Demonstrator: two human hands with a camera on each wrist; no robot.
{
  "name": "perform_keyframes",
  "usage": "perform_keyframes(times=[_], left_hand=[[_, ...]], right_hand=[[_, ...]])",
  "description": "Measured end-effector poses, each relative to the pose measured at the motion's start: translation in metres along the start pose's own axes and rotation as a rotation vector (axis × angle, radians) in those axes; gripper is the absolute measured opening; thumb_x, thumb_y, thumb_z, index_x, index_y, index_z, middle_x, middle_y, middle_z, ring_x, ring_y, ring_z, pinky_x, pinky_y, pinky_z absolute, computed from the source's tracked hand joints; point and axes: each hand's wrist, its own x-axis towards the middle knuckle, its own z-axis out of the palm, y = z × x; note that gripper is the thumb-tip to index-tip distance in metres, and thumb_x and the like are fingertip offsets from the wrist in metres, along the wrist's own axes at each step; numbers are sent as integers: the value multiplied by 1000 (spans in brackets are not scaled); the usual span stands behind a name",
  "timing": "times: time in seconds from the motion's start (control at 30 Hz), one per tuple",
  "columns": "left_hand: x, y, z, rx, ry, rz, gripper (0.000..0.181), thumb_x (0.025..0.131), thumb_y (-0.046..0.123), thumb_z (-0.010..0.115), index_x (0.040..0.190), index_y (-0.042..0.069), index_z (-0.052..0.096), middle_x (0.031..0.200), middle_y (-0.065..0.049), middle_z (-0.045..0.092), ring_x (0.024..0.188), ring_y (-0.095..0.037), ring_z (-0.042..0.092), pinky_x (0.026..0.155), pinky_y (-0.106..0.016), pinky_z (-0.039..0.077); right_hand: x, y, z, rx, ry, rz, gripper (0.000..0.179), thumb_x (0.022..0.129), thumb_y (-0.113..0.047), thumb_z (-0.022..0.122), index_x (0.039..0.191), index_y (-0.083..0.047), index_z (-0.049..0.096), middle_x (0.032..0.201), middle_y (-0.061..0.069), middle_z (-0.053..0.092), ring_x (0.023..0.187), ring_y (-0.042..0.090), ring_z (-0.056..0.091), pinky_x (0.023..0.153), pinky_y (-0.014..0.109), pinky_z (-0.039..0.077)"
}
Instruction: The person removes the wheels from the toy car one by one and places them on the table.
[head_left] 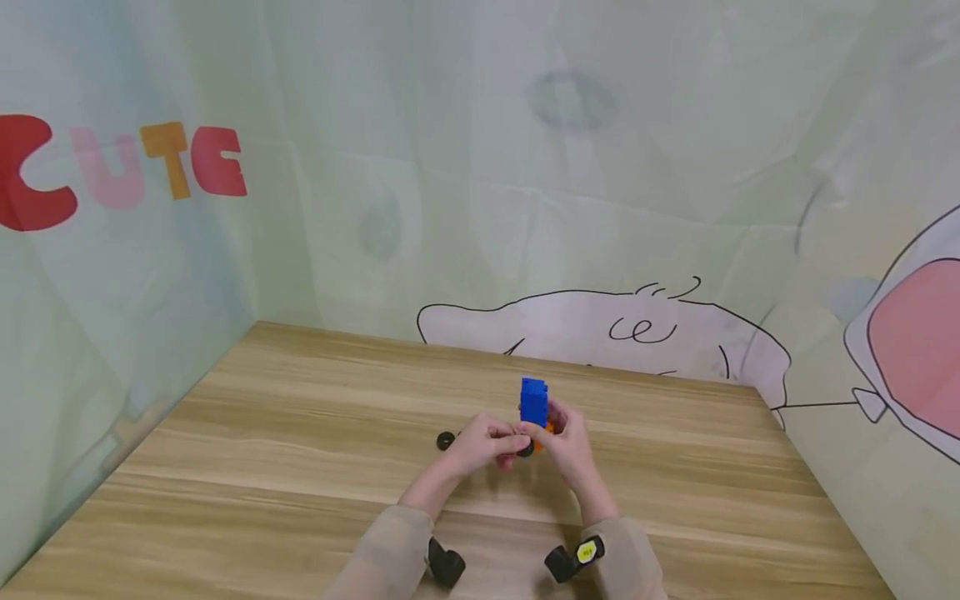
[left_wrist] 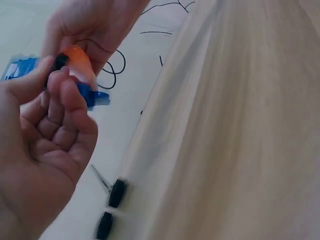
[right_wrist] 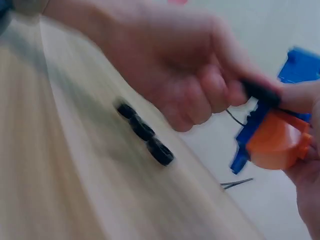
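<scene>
My right hand (head_left: pixel 568 442) grips a small building-block toy, with a tall blue block part (head_left: pixel 534 400) on top and a rounded orange part (right_wrist: pixel 275 142) beside it. A blue strip (right_wrist: pixel 245 140) with a stub at its end runs along the orange part in the right wrist view. My left hand (head_left: pixel 476 446) pinches a black toy wheel (right_wrist: pixel 260 93) between thumb and index finger, right at the side of the toy. Its other fingers curl toward the palm in the left wrist view. Both hands meet above the table, and fingers hide part of the toy.
Three loose black wheels stand in a row on the wooden table (head_left: pixel 300 433), left of the hands; the nearest wheel (right_wrist: pixel 160 151) shows clearly in the right wrist view. A printed cloth backdrop (head_left: pixel 337 208) rises behind the table's far edge and along both sides.
</scene>
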Motion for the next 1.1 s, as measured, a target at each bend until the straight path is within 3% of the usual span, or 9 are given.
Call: perform_keyframes(times=[0.17, 0.3, 0.6, 0.8, 0.97, 1.1], left_hand=[[1, 1, 2, 33, -63, 16, 39, 100, 16, 55, 82, -18, 63, 62, -17, 63, 57, -4, 57, 62, -20, 50], [-1, 2, -1, 93, -54, -8, 38, 99, 18, 58, 82, -14, 67, 69, -21, 67, 60, -5, 59, 65, -21, 52], [-3, 3, -7, 63, 11, -18, 28, 94, 16, 66, 88, -11, 72, 77, -24, 70, 64, -8, 63, 66, -24, 53], [-3, 4, -6, 58, 80, -77, 25, 89, 18, 72, 95, -6, 74, 87, -20, 74, 78, -20, 70, 72, -25, 53], [-2, 3, -9, 89, 184, -126, 26, 82, 21, 79, 95, -2, 75, 96, -14, 75, 85, -12, 64, 76, -26, 51], [0, 0, -12, 74, 212, -127, 25, 80, 17, 80, 95, -2, 75, 96, -14, 75, 85, -11, 65, 76, -27, 52]], right_hand=[[1, -4, -6, -27, 68, 22, 36, 86, -2, 71, 120, 7, 62, 114, 27, 67, 89, 6, 64, 81, 18, 51], [2, -4, -9, -53, 93, 44, 35, 88, -8, 72, 120, 4, 63, 115, 24, 68, 90, 9, 63, 81, 17, 50], [2, -2, -6, -36, 103, 69, 34, 86, -8, 74, 116, 6, 65, 110, 22, 70, 86, 8, 63, 78, 18, 51], [1, -2, -6, -28, 102, 80, 34, 86, -7, 74, 117, 5, 65, 110, 21, 70, 86, 8, 63, 78, 18, 51], [2, 0, -6, -42, 89, 87, 33, 87, -6, 72, 117, 5, 64, 109, 20, 71, 89, 12, 64, 79, 18, 51], [3, 2, -7, -42, 93, 84, 33, 87, -6, 72, 116, 6, 64, 107, 21, 71, 87, 12, 64, 79, 18, 51]])
